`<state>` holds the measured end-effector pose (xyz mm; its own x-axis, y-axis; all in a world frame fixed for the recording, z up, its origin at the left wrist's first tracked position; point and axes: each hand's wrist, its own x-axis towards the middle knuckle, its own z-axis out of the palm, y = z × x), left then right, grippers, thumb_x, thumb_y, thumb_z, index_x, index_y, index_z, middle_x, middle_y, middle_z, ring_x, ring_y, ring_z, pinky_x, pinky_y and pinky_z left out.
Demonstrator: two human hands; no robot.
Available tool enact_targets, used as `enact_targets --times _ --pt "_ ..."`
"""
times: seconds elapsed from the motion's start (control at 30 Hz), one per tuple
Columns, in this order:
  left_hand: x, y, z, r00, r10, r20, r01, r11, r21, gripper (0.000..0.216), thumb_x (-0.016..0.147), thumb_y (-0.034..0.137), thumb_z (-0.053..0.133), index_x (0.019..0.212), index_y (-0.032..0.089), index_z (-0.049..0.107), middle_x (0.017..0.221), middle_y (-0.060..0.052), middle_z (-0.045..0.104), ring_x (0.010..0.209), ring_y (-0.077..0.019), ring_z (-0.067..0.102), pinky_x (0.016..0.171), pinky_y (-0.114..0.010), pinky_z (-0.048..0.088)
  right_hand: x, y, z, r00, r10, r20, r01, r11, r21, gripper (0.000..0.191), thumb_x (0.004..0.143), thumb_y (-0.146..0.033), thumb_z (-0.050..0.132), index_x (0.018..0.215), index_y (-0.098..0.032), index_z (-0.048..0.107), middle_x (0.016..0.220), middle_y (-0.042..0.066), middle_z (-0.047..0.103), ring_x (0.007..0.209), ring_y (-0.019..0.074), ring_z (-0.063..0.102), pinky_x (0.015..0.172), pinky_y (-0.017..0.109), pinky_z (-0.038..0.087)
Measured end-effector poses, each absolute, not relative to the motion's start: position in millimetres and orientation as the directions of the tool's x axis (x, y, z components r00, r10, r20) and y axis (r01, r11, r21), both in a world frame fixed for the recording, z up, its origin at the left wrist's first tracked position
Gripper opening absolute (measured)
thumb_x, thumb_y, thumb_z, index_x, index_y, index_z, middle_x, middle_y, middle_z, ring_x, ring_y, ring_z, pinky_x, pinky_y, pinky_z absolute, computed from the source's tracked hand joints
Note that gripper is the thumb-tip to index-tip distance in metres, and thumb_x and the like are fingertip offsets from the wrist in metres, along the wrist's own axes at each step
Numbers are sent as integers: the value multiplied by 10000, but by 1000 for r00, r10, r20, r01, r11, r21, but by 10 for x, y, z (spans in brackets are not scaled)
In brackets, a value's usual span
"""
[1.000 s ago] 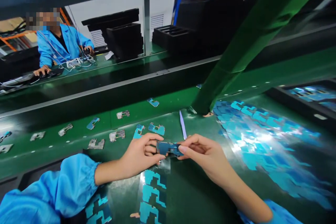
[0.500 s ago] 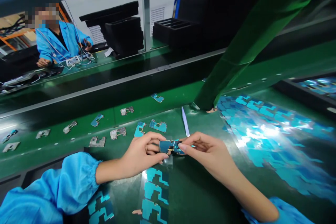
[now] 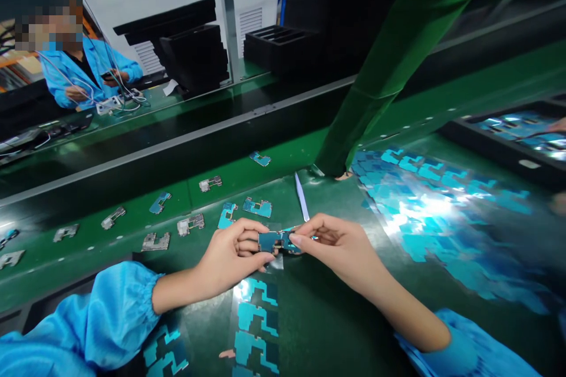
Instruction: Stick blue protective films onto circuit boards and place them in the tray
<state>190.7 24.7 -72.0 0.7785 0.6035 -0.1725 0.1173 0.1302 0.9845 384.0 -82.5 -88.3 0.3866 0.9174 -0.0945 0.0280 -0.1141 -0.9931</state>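
Observation:
A small blue circuit board [image 3: 275,241] is pinched between both my hands above the green work surface. My left hand [image 3: 232,256] grips its left end with thumb and fingers closed. My right hand [image 3: 338,244] pinches its right end, fingertips pressed on its top. Just under the board lies a clear sheet with teal stickers [image 3: 254,330]. Two more blue boards [image 3: 256,207] lie just beyond my hands, and white tweezers [image 3: 302,197] rest behind them.
Several small boards [image 3: 154,241] ride the green conveyor [image 3: 132,188] at left. Overlapping teal sticker sheets [image 3: 442,218] cover the right. A green post [image 3: 371,88] rises at centre. Black trays [image 3: 194,53] are stacked behind. A person in a blue coat [image 3: 84,70] works opposite.
My hands kept hold of the board and stayed together while the view shifted slightly. The boards on the conveyor drifted in the picture.

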Motion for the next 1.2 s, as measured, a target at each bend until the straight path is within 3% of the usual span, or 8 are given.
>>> enact_targets --times 0.37,0.67,0.97,1.1,1.2 --pt "1928 225 -692 760 604 -239 131 218 967 390 702 254 851 981 169 593 815 -26 751 614 -129 702 580 -229 615 3830 -827 -845 376 920 -108 41 -133 -990 308 743 -480 773 715 -184 692 689 68 712 590 168 629 534 290 485" --pt "1931 205 -685 757 598 -263 141 243 960 388 704 207 831 1009 160 595 860 -58 768 718 -173 741 585 -234 623 3816 -801 -788 376 918 -131 6 -143 -990 260 716 -441 770 676 -197 690 655 59 703 588 167 635 547 287 498" --pt "1922 217 -677 768 586 -258 140 240 961 393 702 185 832 1024 169 609 845 -35 751 703 -162 731 570 -226 628 3806 -799 -775 366 916 -165 -27 -167 -986 241 720 -404 764 694 -183 674 657 50 695 592 156 621 571 288 482" --pt "1895 240 -717 779 594 -200 150 134 980 414 748 199 810 1116 189 622 807 -20 746 658 -151 716 589 -247 640 3804 -798 -796 351 921 -168 -83 -148 -986 225 722 -382 763 718 -176 674 674 38 687 613 147 618 574 275 476" --pt "1880 269 -748 829 557 -53 119 -83 989 357 804 192 764 1147 203 664 853 -34 744 629 -133 700 606 -246 632 3813 -792 -799 334 928 -163 -111 -133 -985 201 719 -347 766 724 -169 672 670 23 677 612 132 611 578 262 477"
